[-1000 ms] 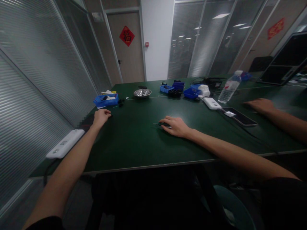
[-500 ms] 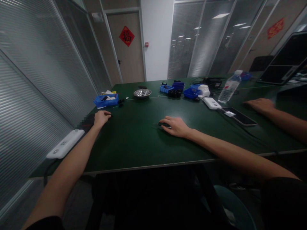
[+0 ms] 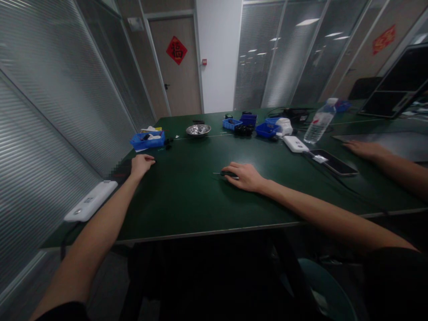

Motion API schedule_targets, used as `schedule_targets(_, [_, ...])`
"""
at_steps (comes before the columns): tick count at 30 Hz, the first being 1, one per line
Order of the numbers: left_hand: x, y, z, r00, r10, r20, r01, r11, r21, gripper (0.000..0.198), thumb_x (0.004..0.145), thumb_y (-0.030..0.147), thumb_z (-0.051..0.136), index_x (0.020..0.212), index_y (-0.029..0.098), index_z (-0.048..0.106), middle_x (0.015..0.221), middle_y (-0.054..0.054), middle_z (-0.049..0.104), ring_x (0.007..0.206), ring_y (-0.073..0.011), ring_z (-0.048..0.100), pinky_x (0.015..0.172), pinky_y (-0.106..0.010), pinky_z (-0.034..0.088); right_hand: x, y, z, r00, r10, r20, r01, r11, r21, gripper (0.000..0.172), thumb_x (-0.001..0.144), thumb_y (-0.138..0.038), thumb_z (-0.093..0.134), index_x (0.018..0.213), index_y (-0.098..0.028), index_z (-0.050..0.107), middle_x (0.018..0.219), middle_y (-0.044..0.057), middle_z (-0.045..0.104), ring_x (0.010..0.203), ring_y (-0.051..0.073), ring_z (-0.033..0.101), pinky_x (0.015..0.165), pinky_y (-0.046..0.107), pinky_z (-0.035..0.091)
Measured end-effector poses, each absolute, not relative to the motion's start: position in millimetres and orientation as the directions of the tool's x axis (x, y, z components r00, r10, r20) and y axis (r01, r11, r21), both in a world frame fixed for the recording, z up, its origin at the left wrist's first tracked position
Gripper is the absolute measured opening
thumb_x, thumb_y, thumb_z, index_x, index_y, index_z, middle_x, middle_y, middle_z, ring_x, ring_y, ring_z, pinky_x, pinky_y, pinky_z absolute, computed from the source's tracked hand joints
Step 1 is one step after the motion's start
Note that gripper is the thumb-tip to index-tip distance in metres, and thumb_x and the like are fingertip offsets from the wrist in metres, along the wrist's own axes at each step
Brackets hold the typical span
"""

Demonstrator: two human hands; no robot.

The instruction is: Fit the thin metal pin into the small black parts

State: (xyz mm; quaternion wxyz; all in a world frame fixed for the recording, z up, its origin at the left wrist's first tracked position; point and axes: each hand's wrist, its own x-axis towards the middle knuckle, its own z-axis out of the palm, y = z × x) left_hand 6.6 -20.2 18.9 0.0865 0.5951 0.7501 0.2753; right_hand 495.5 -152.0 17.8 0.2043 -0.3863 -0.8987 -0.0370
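Observation:
My right hand [image 3: 245,176] rests on the green table, its fingers wrapped round a screwdriver [image 3: 229,174] with a dark handle and a thin metal shaft pointing left. Over at the table's left side, my left hand [image 3: 141,165] pinches a small black piece [image 3: 153,162], mostly covered by the fingertips. Just beyond that hand stands a blue bin [image 3: 147,141] with assorted small items, and several black bits [image 3: 169,145] lie beside it.
A metal bowl [image 3: 198,130] and small blue trays [image 3: 266,130] stand farther back. Rightward are a white power bank [image 3: 295,144], a phone [image 3: 334,162] and a water bottle [image 3: 320,122]. Another person's hand [image 3: 364,149] lies by a grey flat surface [image 3: 394,139]. A white device [image 3: 91,201] sits left.
The grey flat surface at the right now shows by the other person's hand, where the table looked dark before. That hand has shifted slightly. My own hands stay in place.

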Motion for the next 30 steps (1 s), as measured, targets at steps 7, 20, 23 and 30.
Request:
schedule_targets(7, [3,-19,22,-0.176,0.969,0.171,0.88,0.077,0.468,0.022,0.085,0.033,0.081,0.103,0.021,0.084,0.114,-0.01,0.082,0.107,-0.0275,0.076,0.098,-0.034,0.057,496,-151,17,-0.621,0.676,0.395,0.71,0.7,-0.082,0.04,0.108,-0.045,0.05,0.136,-0.021,0.066,0.117,0.009,0.071,0.081,0.018,0.064,0.068,0.031,0.043])
schedule_targets(20, [-8,-11,22,-0.173,0.974,0.148,0.888,0.089,0.451,0.02,0.084,0.031,0.079,0.1,0.023,0.086,0.113,-0.008,0.082,0.107,-0.0279,0.075,0.098,-0.033,0.056,496,-151,15,-0.623,0.672,0.4,0.706,0.704,-0.084,0.039,0.108,-0.044,0.051,0.136,-0.021,0.067,0.117,0.009,0.071,0.08,0.018,0.064,0.068,0.03,0.042])
schedule_targets(23, [-12,-11,19,-0.189,0.972,0.143,0.862,0.094,0.498,0.021,0.084,0.034,0.08,0.101,0.022,0.086,0.107,-0.007,0.083,0.099,-0.0258,0.076,0.095,-0.032,0.056,496,-149,14,-0.625,0.668,0.404,0.705,0.705,-0.076,0.039,0.107,-0.044,0.052,0.136,-0.022,0.067,0.115,0.009,0.071,0.081,0.018,0.064,0.069,0.03,0.043])
schedule_targets(30, [-17,-1,6,-0.254,0.962,0.098,0.765,0.138,0.629,0.04,0.077,0.034,0.087,0.113,0.018,0.083,0.105,-0.009,0.083,0.094,-0.0239,0.075,0.086,-0.03,0.058,497,-150,15,-0.631,0.669,0.393,0.701,0.708,-0.08,0.039,0.108,-0.044,0.052,0.136,-0.021,0.066,0.115,0.009,0.071,0.079,0.017,0.064,0.067,0.03,0.042])
